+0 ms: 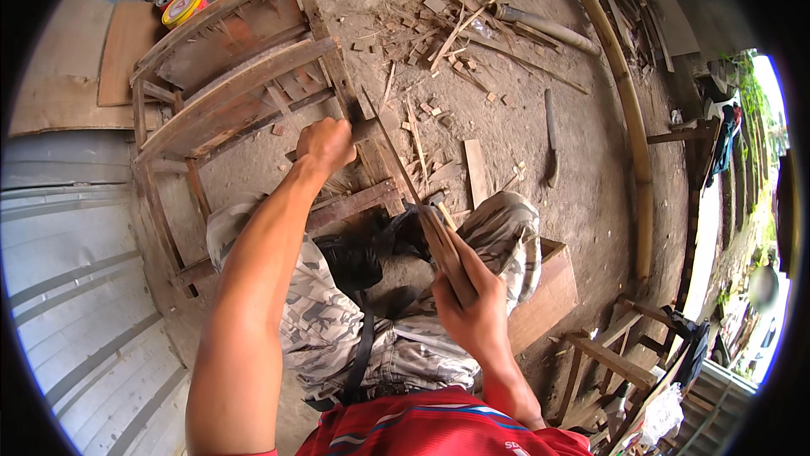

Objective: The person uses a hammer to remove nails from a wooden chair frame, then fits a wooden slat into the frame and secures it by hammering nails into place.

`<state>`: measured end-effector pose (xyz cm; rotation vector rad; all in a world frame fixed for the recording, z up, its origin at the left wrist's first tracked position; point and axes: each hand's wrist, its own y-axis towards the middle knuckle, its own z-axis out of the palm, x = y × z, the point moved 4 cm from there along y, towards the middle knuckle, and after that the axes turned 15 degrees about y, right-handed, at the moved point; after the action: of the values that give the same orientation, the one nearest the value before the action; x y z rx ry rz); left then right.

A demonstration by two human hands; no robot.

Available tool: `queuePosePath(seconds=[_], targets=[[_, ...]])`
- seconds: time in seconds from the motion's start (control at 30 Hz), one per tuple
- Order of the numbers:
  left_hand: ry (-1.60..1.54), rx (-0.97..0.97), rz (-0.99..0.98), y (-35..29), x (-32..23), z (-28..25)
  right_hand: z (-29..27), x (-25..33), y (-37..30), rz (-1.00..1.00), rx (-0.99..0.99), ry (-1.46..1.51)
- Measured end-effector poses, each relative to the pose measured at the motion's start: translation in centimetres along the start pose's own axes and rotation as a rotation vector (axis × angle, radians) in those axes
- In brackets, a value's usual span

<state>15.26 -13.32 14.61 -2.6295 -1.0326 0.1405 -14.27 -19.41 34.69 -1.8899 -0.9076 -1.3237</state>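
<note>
My left hand (327, 145) is closed around a short, dark piece of wood (375, 128), held beside the near post of a worn wooden seat frame (253, 89). In my right hand (474, 304) is the wooden handle of a long, narrow-bladed knife (393, 145). Its blade slants up and to the left, passing right by the end of the wood piece; whether they touch I cannot tell. Behind the handle, between my knees, a dark tool head with a pale handle (440, 203) partly shows.
Wood scraps (460, 59) litter the floor ahead. Another long knife (551, 140) lies to the right, near a bamboo pole (629, 110). A wooden box seat (544, 291) is beneath me. Two cans (181, 5) stand far left, and corrugated metal (80, 287) borders the left side.
</note>
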Motion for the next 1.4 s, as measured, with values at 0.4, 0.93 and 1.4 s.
queuePosePath(seconds=[0.4, 0.93, 1.4], targets=[[-0.218, 0.059, -0.053, -1.5, -0.3, -2.4, 3.5, -2.7, 4.7, -0.166, -0.003, -0.134], [-0.32, 0.134, -0.116, -1.7, 0.0, -1.7, 0.6, -1.4, -1.1, -0.112, 0.054, -0.151], [-0.366, 0.14, -0.167, -0.4, 0.2, -0.8, 1.7, -4.0, -0.8, -0.125, -0.016, -0.044]])
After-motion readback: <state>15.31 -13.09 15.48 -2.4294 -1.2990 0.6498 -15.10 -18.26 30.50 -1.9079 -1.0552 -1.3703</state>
